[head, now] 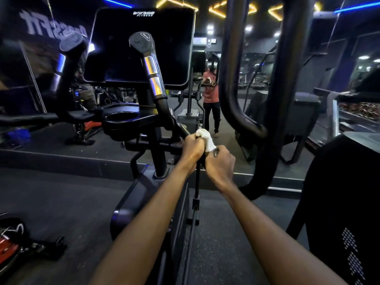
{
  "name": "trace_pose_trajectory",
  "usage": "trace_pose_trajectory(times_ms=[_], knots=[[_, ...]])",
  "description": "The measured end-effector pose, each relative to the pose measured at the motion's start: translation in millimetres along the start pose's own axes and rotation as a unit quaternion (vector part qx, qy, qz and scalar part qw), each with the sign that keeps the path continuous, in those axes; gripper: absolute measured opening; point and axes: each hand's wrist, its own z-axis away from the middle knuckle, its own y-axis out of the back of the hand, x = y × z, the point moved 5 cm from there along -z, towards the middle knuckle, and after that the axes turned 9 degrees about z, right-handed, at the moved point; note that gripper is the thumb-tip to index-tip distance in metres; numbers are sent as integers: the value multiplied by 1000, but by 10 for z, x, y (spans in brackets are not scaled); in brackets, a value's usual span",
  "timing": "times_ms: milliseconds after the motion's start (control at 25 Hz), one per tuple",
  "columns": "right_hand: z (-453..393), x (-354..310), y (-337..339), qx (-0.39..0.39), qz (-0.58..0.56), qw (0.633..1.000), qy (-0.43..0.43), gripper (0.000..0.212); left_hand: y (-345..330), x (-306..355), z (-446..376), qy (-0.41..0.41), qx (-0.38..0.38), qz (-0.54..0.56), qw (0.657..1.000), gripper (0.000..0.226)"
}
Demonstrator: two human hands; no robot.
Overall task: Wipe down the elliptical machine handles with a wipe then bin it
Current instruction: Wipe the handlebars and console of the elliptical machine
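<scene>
Both arms stretched forward, low in front of the elliptical. Left hand (192,148) curled tight around the lower black stretch of the handle (162,105), white wipe (205,139) bunched against its fingers and pressed to the bar. Right hand (221,164) just beside, closed in a fist on the same bar below the wipe, touching the cloth's lower end. Higher up, chrome sensor bands (152,74) and a grey end cap. Dark console screen (141,46) behind, cup holder (121,118) to its lower left. Wall mirror (209,95) beyond.
</scene>
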Motion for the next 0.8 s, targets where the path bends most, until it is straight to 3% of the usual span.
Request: trace_pose_trajectory(times_ms=[160,360,480,680,800], knots=[[475,-115,345,40,-61,991,113,26,-181,192,345,66,-1,47,997,12],[815,-197,1050,120,-106,959,234,28,-467,375,821,128,25,150,980,25],[836,-186,1527,173,-123,947,241,25,-690,445,1064,141,27,202,969,12],[740,-86,1903,157,-111,960,206,25,-693,696,1191,87,96,305,943,24],[668,-56,2004,133,-99,971,172,22,-869,827,1433,16,148,235,961,27]])
